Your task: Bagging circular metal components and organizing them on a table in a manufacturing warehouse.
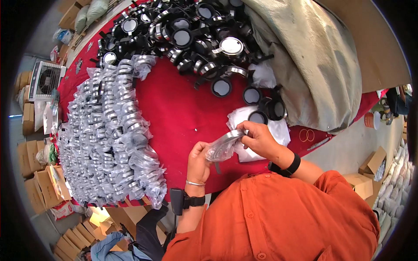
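Observation:
Over the near edge of the red cloth, both hands hold a round, silver-rimmed part (229, 138) in a clear plastic bag (220, 152). My left hand (199, 162) is closed around the bag's left side. The thumb and fingers of my right hand (260, 138) pinch the upper right of the rim. A dark tab pokes out below the bag. Just past my right hand, a stack of white plastic bags (280, 132) lies on the cloth, with a black round part (257, 117) on its far edge.
Rows of bagged round parts (104, 139) cover the left of the red cloth (174, 100). Loose black-and-silver parts (180, 38) are heaped at the far side. A beige sheet (313, 65) bulges at the right, near two rubber bands (306, 135). Another person (111, 248) is at lower left.

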`<act>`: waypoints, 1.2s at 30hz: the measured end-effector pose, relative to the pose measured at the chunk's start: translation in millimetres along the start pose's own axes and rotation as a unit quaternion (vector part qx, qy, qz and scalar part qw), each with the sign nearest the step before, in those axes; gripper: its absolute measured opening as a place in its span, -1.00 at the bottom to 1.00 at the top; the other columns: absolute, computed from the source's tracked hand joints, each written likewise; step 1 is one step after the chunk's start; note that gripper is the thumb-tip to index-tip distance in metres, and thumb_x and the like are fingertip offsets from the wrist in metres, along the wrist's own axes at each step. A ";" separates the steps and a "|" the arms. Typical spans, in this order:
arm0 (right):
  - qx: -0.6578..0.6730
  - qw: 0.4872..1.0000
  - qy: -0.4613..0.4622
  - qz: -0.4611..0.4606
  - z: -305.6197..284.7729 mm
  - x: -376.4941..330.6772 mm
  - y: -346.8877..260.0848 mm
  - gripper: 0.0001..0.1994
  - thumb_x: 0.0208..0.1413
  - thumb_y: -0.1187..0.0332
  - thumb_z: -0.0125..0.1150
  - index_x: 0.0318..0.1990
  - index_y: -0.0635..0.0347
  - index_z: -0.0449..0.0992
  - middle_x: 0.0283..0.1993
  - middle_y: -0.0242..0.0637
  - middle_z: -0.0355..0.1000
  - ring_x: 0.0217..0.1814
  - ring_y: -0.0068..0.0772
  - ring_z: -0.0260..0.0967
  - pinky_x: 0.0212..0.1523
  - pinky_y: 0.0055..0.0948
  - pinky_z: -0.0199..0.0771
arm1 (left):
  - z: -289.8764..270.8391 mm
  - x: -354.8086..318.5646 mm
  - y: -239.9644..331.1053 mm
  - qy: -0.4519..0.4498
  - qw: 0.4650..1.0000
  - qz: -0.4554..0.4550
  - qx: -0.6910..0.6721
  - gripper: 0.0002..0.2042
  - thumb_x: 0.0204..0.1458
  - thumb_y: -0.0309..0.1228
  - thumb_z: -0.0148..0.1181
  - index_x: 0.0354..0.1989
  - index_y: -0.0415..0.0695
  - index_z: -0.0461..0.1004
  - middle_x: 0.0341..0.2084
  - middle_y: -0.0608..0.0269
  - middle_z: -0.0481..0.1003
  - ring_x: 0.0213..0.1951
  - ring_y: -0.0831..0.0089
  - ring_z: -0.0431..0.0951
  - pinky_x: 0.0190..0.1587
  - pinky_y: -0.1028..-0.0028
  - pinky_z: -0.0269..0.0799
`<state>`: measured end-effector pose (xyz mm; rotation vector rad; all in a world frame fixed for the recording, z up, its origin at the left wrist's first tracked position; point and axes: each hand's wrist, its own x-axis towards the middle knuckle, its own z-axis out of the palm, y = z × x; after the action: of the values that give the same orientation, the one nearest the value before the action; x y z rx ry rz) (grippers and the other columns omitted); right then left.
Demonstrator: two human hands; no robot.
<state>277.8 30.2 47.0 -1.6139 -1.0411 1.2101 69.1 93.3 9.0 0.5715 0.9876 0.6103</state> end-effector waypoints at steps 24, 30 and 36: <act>-0.133 0.988 0.080 0.002 -3.0 9.0 9.1 -0.81 0.01 0.43 0.17 -0.20 0.24 0.44 -0.34 -0.17 0.39 -0.38 -0.27 0.41 -0.37 -0.39 0.40 | -114.1 276.8 216.3 0.254 0.617 0.290 0.687 -0.68 -0.18 -0.49 0.05 -0.19 -0.31 0.30 -0.21 -0.29 0.40 -0.12 -0.20 0.39 -0.05 0.08 0.29; -0.261 0.954 0.107 -0.105 1.7 59.6 -2.7 -0.68 -0.04 0.41 0.15 -0.09 0.24 0.35 -0.17 -0.10 0.36 -0.22 0.01 0.37 -0.25 -0.18 0.40 | -102.7 234.5 179.3 0.249 0.625 0.382 0.634 -0.43 -0.07 -0.41 0.10 0.13 -0.42 0.15 0.08 -0.24 0.25 0.07 -0.04 0.30 0.17 0.22 0.15; -0.456 0.884 0.084 -0.057 36.9 108.1 31.4 -0.73 -0.11 0.47 0.17 -0.19 0.26 0.39 -0.18 -0.08 0.35 -0.23 -0.04 0.42 -0.26 -0.20 0.46 | -49.5 129.4 75.9 -0.048 0.807 0.275 0.521 -0.70 0.01 -0.56 0.03 -0.04 -0.28 0.36 -0.09 0.05 0.37 -0.41 0.44 0.56 -0.43 0.52 0.52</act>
<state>266.1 128.2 -18.6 -2.2489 -1.7001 0.4591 63.2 244.6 -35.9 1.9066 1.0081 0.4854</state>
